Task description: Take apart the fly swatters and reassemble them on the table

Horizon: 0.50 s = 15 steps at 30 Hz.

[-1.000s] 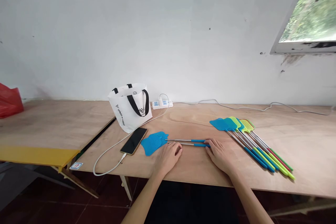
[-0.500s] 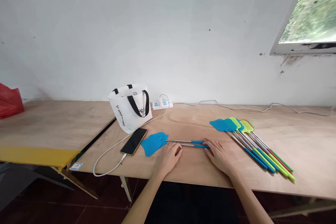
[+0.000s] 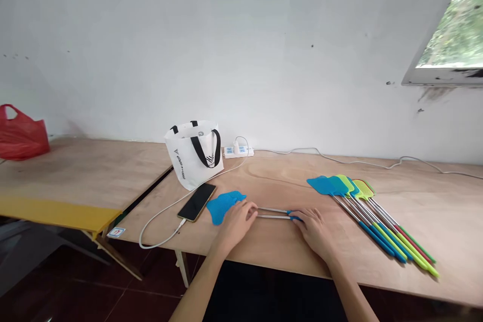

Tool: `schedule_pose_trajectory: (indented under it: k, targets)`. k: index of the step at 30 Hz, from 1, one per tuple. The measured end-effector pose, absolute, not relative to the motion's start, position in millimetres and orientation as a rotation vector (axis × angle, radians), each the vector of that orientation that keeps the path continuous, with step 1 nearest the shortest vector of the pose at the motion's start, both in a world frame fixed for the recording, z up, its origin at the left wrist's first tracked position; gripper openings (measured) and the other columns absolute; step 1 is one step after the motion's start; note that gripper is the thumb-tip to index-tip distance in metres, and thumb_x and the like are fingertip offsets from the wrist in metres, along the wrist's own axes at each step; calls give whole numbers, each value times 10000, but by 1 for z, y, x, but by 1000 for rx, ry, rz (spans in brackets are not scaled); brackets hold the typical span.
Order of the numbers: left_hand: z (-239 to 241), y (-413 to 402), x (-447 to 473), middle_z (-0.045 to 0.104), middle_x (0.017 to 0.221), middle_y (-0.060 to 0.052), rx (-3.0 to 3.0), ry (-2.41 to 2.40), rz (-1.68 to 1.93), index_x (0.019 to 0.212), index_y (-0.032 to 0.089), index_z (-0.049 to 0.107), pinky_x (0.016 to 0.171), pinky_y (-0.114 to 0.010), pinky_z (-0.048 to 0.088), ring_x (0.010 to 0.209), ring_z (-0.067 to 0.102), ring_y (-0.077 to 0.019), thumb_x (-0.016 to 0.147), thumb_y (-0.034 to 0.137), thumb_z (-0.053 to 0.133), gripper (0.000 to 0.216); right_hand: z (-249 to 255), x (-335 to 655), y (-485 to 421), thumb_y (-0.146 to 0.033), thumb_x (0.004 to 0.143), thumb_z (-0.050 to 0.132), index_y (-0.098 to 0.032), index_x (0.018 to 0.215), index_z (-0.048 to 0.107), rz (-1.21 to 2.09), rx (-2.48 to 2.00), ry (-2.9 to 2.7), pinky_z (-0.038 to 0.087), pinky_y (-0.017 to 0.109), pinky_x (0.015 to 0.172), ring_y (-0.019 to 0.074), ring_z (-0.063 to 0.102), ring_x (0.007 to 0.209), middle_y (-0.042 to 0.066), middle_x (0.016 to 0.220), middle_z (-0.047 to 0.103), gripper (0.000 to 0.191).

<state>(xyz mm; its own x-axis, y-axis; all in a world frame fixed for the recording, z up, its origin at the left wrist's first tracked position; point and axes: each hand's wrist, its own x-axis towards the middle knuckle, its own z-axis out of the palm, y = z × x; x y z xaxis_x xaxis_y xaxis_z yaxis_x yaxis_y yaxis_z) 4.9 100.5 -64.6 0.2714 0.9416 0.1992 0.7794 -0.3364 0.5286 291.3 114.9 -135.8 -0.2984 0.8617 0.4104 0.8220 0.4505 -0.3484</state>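
Note:
Two blue fly swatters [image 3: 219,207] lie side by side on the wooden table, their overlapping heads to the left and handles to the right. My left hand [image 3: 237,222] is closed around the rods close to the heads and covers part of them. At the other end my right hand [image 3: 310,227] grips the blue handles and hides most of them. Bare metal rods show between my hands. To the right, a fanned row of several blue, yellow-green, red and green fly swatters [image 3: 377,221] rests on the table.
A black phone [image 3: 196,202] on a white charging cable [image 3: 160,214] lies left of the swatters. Behind it stand a white tote bag [image 3: 192,161] and a power strip [image 3: 238,151]. A red plastic bag [image 3: 23,136] sits at far left, across a gap between tables.
Both hands have closed further over the two blue swatters, my left fingers now curling round the rods. The view has shifted slightly left, and the swatters sit a little nearer my hands.

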Motion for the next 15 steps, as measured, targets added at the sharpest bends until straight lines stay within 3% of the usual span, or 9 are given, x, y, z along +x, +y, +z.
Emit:
schedule_pose_trajectory:
  k: [4,9,15]
  targets:
    - [-55,101,-27,641,1259,-111,2273,1958,502,1200,207,642,991,-439,427,1202,548,-322,973,315,499,289,-148,302,118,-344,1022,387,-300,1101,693,82,-1464,-2048,384,504,1044,256,644,1108,42,1187,721,320]
    - [-58,106,-51,558,1431,-179,2190,2255,233,1377,162,559,979,-494,401,1245,496,-397,941,380,550,488,-148,293,114,-323,1028,336,-306,1170,650,-8,-1515,-2054,330,600,1077,270,614,1175,56,1271,684,345]
    - [-67,116,-55,619,1338,-199,2120,2247,130,1414,169,542,979,-488,382,1241,498,-412,891,477,581,608,-146,292,107,-381,1040,362,-307,1207,612,-95,-1492,-2109,289,649,1123,263,628,1160,52,1248,688,310]
